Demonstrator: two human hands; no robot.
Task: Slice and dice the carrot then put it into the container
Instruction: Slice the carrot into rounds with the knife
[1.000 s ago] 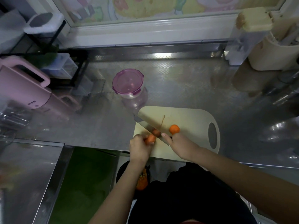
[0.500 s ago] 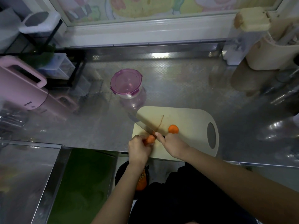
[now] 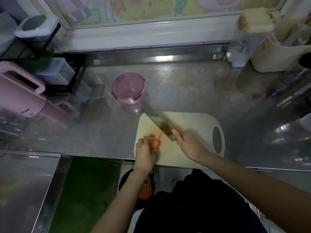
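Observation:
A cream cutting board (image 3: 193,121) lies on the steel counter at its front edge. My left hand (image 3: 144,152) grips a short orange carrot piece (image 3: 154,143) at the board's left front corner. My right hand (image 3: 188,145) holds a knife (image 3: 156,118) by its handle; the blade is raised and points to the back left, blurred. A second carrot piece (image 3: 179,132) shows only as an orange sliver behind my right index finger. The round container (image 3: 128,88) with a purple clip lid stands shut just behind the board's left corner.
A pink appliance (image 3: 21,96) and a black wire rack (image 3: 50,52) stand at the left. A beige utensil holder (image 3: 276,52) and a clear dispenser (image 3: 244,39) stand at the back right. A bin with orange peel (image 3: 146,189) sits below the counter edge.
The knife has lifted off the carrot and swung up toward the back. My left hand with its carrot piece has shifted slightly left. The loose piece is now mostly hidden behind my right hand.

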